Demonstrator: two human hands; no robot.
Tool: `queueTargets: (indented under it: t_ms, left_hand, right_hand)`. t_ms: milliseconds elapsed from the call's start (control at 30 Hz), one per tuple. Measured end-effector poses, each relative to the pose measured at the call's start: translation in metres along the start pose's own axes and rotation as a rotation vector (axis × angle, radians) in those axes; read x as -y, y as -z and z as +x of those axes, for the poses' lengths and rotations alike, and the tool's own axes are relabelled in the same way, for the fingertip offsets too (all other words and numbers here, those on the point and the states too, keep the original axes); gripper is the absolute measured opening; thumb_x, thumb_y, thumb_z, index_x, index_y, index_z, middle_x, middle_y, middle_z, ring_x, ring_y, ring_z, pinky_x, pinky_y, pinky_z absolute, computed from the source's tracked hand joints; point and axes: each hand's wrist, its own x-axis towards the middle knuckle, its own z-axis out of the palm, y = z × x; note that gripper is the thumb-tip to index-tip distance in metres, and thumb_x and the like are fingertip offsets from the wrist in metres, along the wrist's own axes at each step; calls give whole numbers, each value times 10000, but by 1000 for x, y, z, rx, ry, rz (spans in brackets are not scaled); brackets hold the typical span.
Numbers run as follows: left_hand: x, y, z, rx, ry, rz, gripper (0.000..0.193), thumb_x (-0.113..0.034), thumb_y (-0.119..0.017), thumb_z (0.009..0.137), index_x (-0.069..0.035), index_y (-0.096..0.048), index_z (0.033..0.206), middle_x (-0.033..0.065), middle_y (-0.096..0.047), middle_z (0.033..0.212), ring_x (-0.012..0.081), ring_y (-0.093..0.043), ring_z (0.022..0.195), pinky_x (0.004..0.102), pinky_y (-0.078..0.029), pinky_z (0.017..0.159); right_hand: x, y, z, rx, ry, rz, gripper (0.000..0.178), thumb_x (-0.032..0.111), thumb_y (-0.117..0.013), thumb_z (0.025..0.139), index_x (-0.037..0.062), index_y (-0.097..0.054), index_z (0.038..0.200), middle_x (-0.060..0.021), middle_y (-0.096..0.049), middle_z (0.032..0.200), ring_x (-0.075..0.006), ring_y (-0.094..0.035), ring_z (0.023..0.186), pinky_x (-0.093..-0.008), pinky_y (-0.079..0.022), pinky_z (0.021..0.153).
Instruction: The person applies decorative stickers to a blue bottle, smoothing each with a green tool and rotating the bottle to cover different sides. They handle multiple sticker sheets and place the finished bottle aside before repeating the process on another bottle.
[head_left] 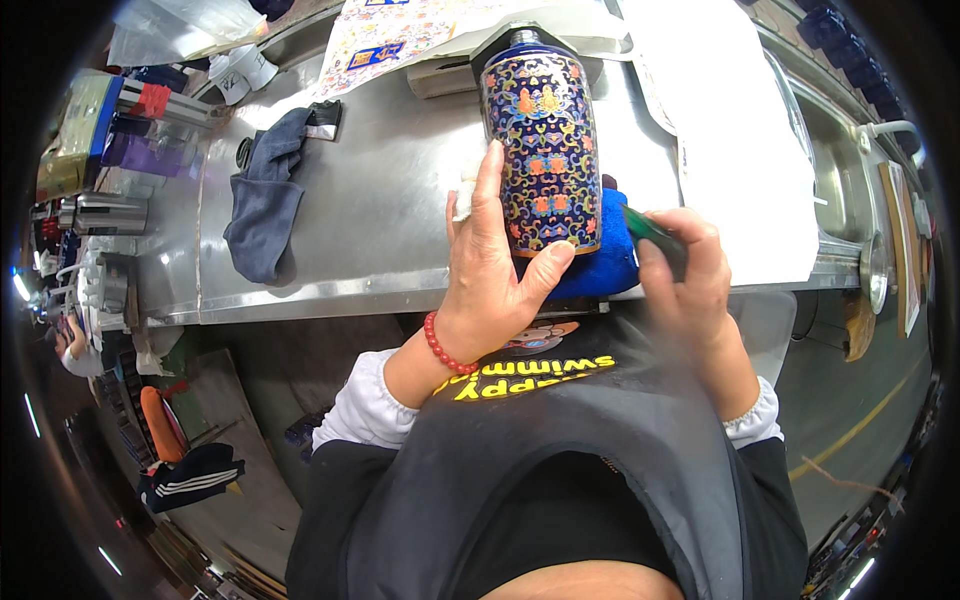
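Working at a steel bench (390, 190) here, with a big white sheet (735, 170) off to the right. Main thing is the bottle (543, 155), lying neck away from me. My guess is it's glass or glazed, so heavyish, stiff, slick and easy to chip. I'd grab it round the body and keep off the neck. It sits between my hands, closer to the left. Left hand (490, 265) has it in a wide grip, fingers up the left side, thumb over the bottom edge. Blue pad (617, 262) pokes out at its lower right, looks soft. Right hand (695, 275), a bit blurry, pinches a green scraper (652, 235) (pretty sure), just right of the bottle but apart from it. Can't tell if it's touching the pad.
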Motion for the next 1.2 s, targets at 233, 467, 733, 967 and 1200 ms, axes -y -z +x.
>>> queueTargets:
  t_ms: [233,467,733,967,1200]
  left_hand:
    - [1,1,-1,-8,-8,57,979,-450,-663,941,46,-111,1580,246,-539,1402,388,-511,1319,659,-111,1167]
    - [-1,1,-4,-5,-8,72,986,-460,-617,964,119,-84,1558,337,-407,1491,459,-443,1362,663,-102,1164]
    - [6,10,-1,-4,-313,490,1170,-838,-435,855,31,-183,1596,306,-273,1588,507,-211,1480,714,-75,1144]
    - [-5,15,28,28,-330,563,1117,-845,-375,865,12,-292,1576,261,-404,1534,475,-251,1472,704,-56,1150]
    - [-9,22,27,34,-202,616,1108,-852,-387,857,24,-375,1536,330,-345,1513,532,-195,1434,739,-68,1121]
  right_hand:
    - [-2,3,14,220,440,-99,274,-26,-733,772,48,-677,1029,-121,-668,960,-313,-611,780,-407,-490,738]
    - [-11,-3,28,93,-468,305,227,114,-685,944,-5,-636,1131,-87,-683,995,-154,-640,881,-301,-525,806]
    - [-17,-14,33,117,-506,340,228,177,-659,966,14,-590,1109,-58,-661,960,-122,-614,881,-278,-512,796]
    - [-16,-14,35,139,-545,316,258,216,-667,941,29,-585,1099,-46,-645,976,-124,-592,913,-288,-500,822]
    - [-18,-14,32,149,-513,346,272,235,-658,961,31,-574,1120,-51,-640,995,-132,-596,916,-290,-498,823]
